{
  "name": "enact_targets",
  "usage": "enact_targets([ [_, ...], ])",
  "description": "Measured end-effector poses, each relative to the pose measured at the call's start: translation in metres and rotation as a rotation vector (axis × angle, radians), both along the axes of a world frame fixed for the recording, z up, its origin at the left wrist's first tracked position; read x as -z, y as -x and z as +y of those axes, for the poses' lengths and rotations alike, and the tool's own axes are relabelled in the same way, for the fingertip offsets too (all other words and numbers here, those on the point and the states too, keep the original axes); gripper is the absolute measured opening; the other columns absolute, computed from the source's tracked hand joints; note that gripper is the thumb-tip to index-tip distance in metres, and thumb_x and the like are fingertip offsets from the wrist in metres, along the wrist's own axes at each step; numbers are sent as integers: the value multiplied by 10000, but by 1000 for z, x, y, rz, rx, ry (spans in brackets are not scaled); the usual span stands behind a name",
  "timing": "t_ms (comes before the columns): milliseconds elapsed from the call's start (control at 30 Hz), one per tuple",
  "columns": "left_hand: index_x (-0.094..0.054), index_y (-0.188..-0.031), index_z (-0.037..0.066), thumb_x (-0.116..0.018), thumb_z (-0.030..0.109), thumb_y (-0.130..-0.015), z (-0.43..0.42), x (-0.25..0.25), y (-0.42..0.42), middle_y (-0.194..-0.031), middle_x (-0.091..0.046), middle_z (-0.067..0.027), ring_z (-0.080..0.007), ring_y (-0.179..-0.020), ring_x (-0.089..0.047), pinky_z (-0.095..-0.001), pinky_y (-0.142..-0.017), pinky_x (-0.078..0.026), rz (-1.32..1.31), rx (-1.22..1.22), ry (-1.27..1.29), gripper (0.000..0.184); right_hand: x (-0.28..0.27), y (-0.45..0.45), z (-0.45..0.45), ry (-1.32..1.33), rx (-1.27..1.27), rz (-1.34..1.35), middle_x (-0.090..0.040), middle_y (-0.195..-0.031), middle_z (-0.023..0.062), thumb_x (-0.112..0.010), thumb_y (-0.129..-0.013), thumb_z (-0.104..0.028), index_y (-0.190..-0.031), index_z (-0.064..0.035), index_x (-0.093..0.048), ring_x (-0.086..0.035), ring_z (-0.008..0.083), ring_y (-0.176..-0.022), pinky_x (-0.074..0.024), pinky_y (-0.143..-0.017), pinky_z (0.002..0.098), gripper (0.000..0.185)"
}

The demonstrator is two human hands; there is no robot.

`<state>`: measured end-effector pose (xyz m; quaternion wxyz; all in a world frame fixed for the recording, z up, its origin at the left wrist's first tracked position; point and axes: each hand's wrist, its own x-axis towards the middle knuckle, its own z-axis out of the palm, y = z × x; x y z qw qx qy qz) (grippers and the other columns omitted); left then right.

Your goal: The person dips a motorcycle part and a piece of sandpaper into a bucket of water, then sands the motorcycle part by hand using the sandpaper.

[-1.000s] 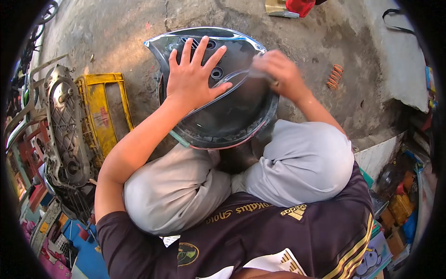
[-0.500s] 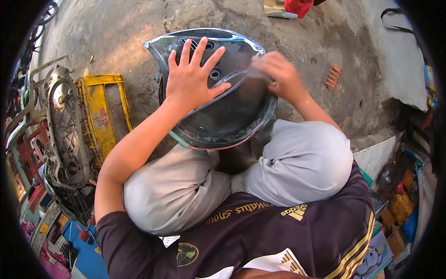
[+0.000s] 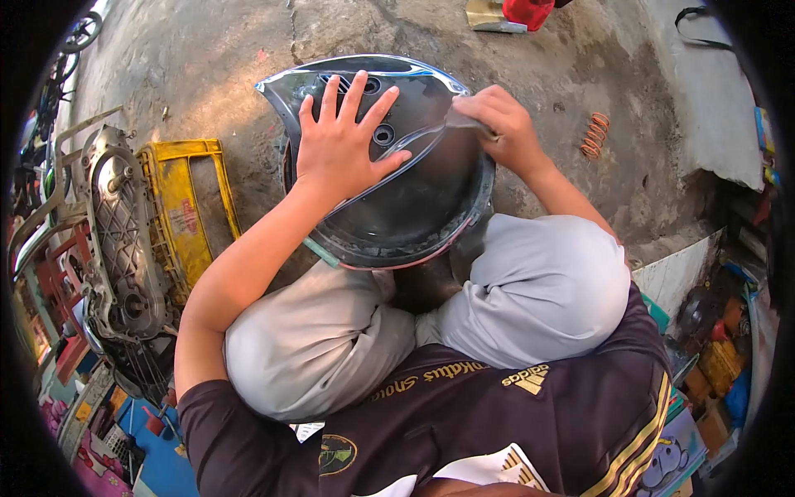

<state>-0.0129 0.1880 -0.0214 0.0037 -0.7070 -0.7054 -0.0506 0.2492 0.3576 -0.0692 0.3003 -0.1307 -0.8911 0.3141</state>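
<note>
A dark, curved vehicle body panel [image 3: 414, 87] with a glossy rim lies across the top of a round black basin [image 3: 397, 224] between my knees. My left hand [image 3: 344, 137] rests flat on the panel's inner side, fingers spread, its thumb reaching toward the near edge. At the panel's right end, my right hand [image 3: 501, 124] is closed with fingertips pressed at the rim. Whatever is between those fingers is too hidden to make out. Round holes with raised collars show beside my left fingers.
A yellow plastic crate [image 3: 186, 219] and a metal engine casing [image 3: 124, 240] stand at the left. An orange coil spring [image 3: 595, 136] lies on the concrete floor [image 3: 546, 66] at the right. A red object [image 3: 530, 12] sits at the far edge. Mixed clutter fills the lower right.
My right hand, blurred by motion before, now appears sharp and slightly higher at the panel's right end. My left hand keeps its place on the panel.
</note>
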Motion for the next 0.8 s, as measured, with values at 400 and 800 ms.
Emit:
enact_targets([
  [400, -476, -1682, 358, -727, 761, -894, 0, -2, 1, -1729, -451, -182, -495, -1545, -451, -721, -1198, -345, -9, 9, -6, 920, -11, -1, -1, -147, -123, -30, -783, -1169, 125, -831, -699, 57, -1254, -39, -757, -729, 350, -1093, -621, -925, 449, 569],
  [800, -486, -1677, 353, -731, 762, -888, -1, -1, 1, -1719, -464, -187, -492, -1537, -460, -718, -1195, -344, -13, 14, -8, 921, -12, 3, -9, -157, -50, -66, -765, -1143, 123, -812, -735, 50, -1235, -50, -747, -711, 359, -1052, -612, -882, 446, 514],
])
